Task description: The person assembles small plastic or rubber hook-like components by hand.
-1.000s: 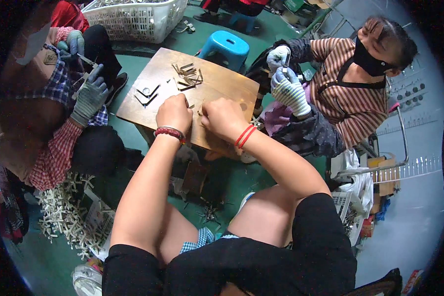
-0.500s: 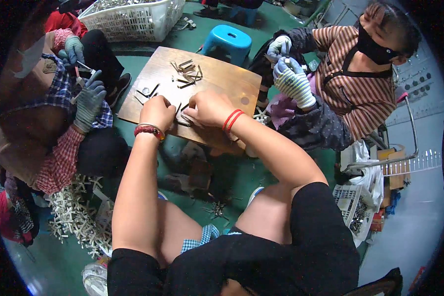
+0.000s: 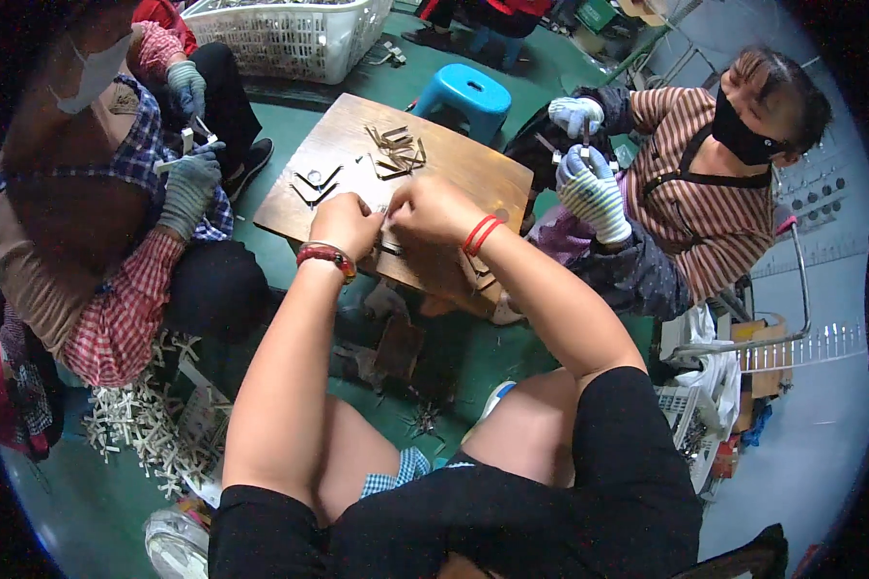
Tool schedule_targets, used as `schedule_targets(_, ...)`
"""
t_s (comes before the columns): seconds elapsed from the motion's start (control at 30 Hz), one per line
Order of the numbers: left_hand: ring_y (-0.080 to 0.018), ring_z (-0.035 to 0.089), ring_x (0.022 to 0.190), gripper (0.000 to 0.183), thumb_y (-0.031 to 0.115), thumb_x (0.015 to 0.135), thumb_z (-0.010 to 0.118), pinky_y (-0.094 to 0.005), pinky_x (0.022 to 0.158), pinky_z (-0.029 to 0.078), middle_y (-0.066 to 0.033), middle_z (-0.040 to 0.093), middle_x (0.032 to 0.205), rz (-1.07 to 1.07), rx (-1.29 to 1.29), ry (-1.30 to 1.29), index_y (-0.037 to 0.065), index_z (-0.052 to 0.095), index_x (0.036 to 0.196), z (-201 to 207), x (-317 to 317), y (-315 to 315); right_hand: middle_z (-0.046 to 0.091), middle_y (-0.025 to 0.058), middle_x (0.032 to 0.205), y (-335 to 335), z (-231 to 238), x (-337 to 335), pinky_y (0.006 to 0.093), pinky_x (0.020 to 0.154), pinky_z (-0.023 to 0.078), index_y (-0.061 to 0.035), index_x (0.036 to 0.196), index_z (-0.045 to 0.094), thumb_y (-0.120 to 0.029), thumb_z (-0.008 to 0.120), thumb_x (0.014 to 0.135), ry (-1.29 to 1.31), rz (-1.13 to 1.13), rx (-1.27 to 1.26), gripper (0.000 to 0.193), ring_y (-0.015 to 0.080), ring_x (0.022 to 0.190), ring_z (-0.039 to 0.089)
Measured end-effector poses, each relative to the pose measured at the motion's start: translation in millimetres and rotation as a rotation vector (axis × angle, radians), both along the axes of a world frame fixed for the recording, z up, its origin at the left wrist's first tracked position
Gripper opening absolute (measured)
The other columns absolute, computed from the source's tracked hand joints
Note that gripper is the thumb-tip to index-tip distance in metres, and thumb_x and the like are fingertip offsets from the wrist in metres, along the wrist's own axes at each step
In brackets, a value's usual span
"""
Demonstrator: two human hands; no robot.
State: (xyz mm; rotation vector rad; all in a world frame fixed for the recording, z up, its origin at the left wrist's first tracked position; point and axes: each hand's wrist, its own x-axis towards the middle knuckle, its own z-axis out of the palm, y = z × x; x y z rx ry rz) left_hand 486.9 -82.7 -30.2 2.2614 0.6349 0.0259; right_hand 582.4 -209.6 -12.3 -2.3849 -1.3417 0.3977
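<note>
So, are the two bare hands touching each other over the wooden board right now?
Touching. The head view shows the left hand and right hand with fingertips meeting over the wooden board, no gap between them; whatever small part they pinch is hidden.

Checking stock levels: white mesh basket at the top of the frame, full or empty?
Not empty. The white basket shows pale small parts heaped up to its rim. How deep the pile runs cannot be told; its top is cut off by the frame edge.

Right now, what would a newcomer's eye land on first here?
Two bare hands, the left hand and right hand, meet over a low wooden board at centre, pinching a small part too hidden to identify. Bent metal clips lie piled at the board's far side. Gloved co-workers sit on both sides, with a white plastic basket at top left.
</note>
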Motion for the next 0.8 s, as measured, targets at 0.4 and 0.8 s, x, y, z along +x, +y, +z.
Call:
schedule_targets(0.4,-0.034,0.058,0.084,0.021,0.011,0.068,0.06,-0.0393,0.077,0.046,-0.0213,0.058,0.089,0.03,0.295,-0.085,-0.002,0.057,0.085,-12,1,-5,0.062,0.0138,0.08,23,-12,30,0.0407,0.068,0.047,-0.0113,0.084,0.064,-0.018,0.056,0.073,-0.382,-0.149,-0.099,0.015,0.0304,0.078,0.06)
schedule_targets(0.8,-0.0353,0.058,0.088,0.027,0.014,0.071,0.06,-0.0406,0.079,0.046,-0.0242,0.058,0.091,0.078,0.194,-0.064,-0.004,0.056,0.091,-6,-1,-1,0.063,0.0171,0.083,11,3,16,0.0389,0.074,0.047,-0.0099,0.089,0.065,-0.021,0.058,0.071,-0.033,0.025,-0.085,0.022,0.0313,0.078,0.06)
